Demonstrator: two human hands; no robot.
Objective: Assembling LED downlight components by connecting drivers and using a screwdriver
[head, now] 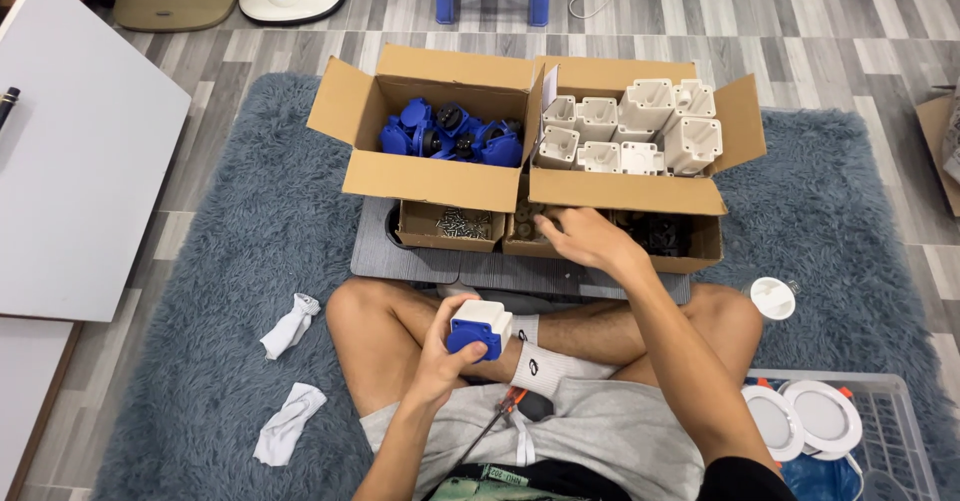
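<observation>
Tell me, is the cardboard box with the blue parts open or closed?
Open. The flaps of the cardboard box are folded outward, and the blue parts inside are plainly visible from above.

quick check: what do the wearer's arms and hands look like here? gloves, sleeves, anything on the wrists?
Both bare. The left hand and right hand have no gloves, and no rings, watch or bands are visible. The forearms are uncovered; a black sleeve shows only at the right upper arm near the bottom edge of the frame. No cables or markings on either arm.
</observation>
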